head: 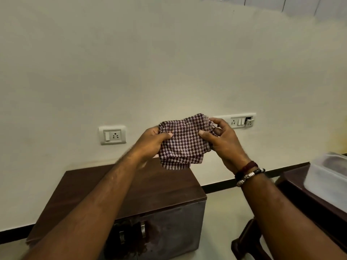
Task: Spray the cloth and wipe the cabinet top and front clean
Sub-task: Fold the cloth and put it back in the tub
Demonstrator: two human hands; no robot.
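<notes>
A maroon-and-white checked cloth [183,141] hangs in the air above the cabinet, stretched between both hands. My left hand [150,142] pinches its left edge with the thumb on top. My right hand [223,141] grips the right edge, fingers curled behind it. Below stands a low dark-brown cabinet; its top [159,184] is bare and its front [169,229] carries two metal handles and looks smudged. No spray bottle is in view.
A cream wall with a socket plate [112,135] and a switch panel [242,121] rises behind the cabinet. At the right, a translucent plastic tub [326,175] sits on a dark wooden table [300,188]. Pale floor lies between the two.
</notes>
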